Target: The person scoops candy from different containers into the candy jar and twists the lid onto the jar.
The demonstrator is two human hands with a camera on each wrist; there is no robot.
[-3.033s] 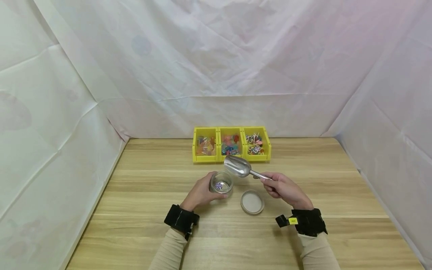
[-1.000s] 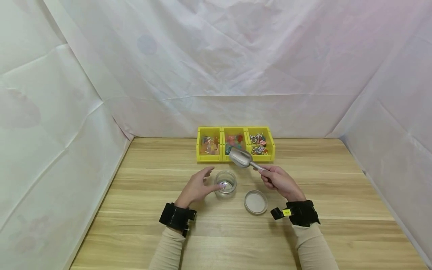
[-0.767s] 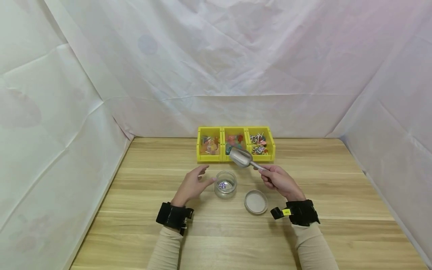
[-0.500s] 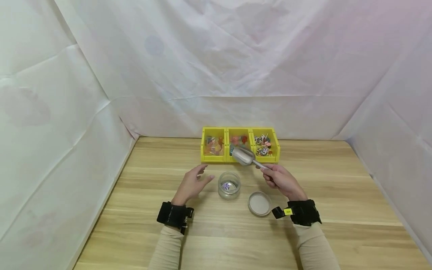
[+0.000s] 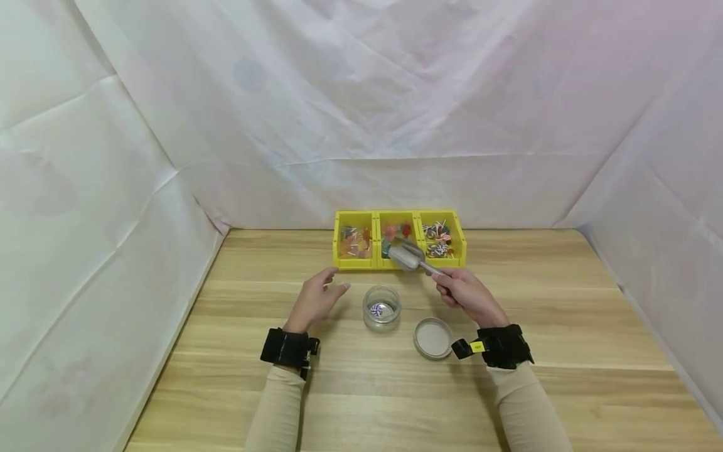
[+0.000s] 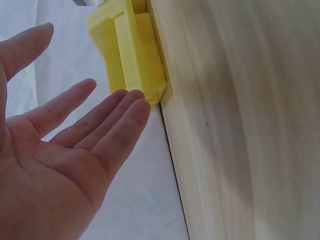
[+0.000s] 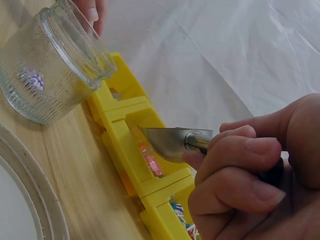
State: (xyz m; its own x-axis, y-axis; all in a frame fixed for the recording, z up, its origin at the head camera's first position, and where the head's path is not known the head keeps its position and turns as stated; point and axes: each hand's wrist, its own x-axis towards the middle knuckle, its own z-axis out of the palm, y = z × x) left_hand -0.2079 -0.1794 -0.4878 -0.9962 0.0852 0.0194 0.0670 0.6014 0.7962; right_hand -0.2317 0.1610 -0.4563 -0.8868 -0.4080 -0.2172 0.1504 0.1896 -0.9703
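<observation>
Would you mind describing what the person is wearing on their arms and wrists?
Both arms wear long beige sleeves. A black strap-on band circles each wrist: the left wrist band is plain black, the right wrist band carries a small yellow tag. The left hand and right hand are bare.

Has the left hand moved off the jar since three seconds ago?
Yes. The left hand has let go and drawn back left of the glass jar, open and apart from it.

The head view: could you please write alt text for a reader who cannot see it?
A person's right hand holds a metal scoop over the middle of three yellow bins of sweets on a wooden table. The left hand hovers open beside a glass jar with one sweet inside, its lid lying nearby.
</observation>
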